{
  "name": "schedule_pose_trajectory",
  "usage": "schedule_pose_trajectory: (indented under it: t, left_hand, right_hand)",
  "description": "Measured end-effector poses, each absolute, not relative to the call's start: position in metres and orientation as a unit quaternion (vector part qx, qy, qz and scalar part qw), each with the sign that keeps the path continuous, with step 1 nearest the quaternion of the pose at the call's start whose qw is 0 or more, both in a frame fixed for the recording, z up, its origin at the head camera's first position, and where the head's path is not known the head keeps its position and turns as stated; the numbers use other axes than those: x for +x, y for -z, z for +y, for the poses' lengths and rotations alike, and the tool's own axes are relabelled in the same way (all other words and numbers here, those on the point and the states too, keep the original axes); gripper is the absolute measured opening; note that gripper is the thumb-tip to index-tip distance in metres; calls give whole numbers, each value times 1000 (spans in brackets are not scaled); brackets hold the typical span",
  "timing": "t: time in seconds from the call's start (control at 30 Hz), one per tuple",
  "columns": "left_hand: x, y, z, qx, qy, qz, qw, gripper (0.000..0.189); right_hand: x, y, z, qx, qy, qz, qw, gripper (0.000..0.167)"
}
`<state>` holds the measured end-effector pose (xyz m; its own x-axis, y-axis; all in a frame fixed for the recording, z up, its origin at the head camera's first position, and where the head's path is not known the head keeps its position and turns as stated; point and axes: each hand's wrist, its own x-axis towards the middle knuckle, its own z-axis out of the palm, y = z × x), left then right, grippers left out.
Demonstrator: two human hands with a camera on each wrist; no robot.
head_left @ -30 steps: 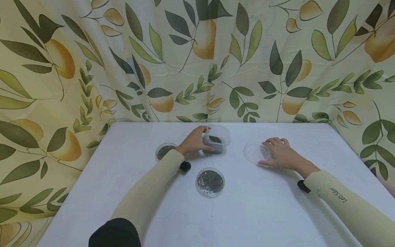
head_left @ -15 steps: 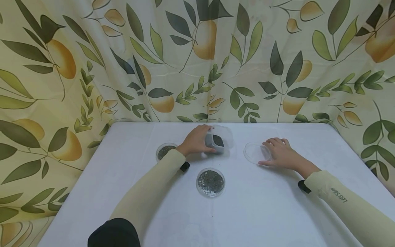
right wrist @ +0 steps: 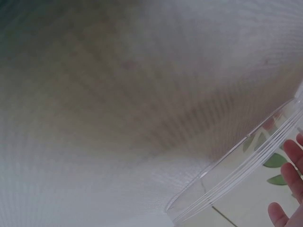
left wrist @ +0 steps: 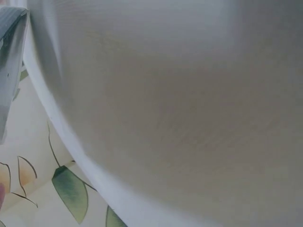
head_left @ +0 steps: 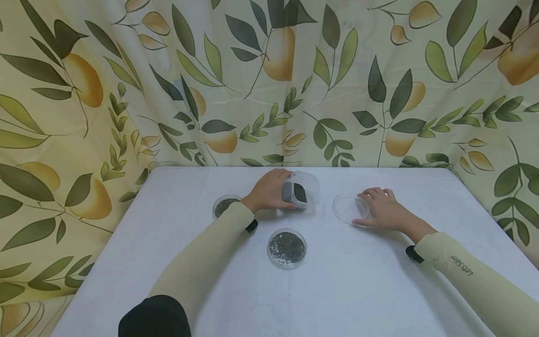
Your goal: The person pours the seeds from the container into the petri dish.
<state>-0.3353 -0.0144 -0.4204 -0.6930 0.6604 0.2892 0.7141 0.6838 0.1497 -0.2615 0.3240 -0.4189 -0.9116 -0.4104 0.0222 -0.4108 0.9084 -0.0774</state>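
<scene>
My left hand grips a clear plastic box near the back of the table, fingers at its far side and thumb at its near side. Dark grains lie inside the box, which tilts to the right. A clear flap like a raised lid extends to its right. Part of the box's edge shows in the left wrist view. My right hand holds a clear round dish by its right side, thumb near and fingers far. No grains show in that dish.
A round dish of dark, glittery grains sits at the table's middle. A similar dish is partly hidden behind my left wrist. White cloth covers the table, and a fruit-patterned curtain hangs behind its back edge.
The box in my left hand has shifted slightly right and tipped further that way, its grains sliding toward the right side. My right hand and its dish have stayed in place.
</scene>
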Motion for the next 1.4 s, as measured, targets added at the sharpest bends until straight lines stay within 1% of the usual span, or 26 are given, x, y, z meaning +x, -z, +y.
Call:
schedule_pose_trajectory:
  t: [0.2,0.4,0.67,0.87,0.97,1.17,1.4]
  left_hand:
    - [-334,412,-8,-395,109,-905,116,95]
    - [-334,403,-1,-418,75,-894,144,93]
    - [-333,389,10,-428,50,-886,170,91]
    - [-335,383,20,-437,21,-875,208,92]
    - [-335,380,25,-442,13,-870,217,92]
    - [-334,374,32,-443,-15,-866,230,91]
    - [-338,369,39,-439,-48,-871,215,91]
  right_hand:
    - [-260,418,323,211,-42,-977,1,82]
    - [-261,419,323,209,-37,-977,4,81]
    - [-262,418,324,206,-35,-978,-3,84]
    - [-263,421,326,212,-31,-977,6,83]
    - [-263,420,326,212,-30,-977,5,83]
    - [-263,420,326,206,-29,-978,0,84]
    - [-265,423,327,200,-29,-979,-9,84]
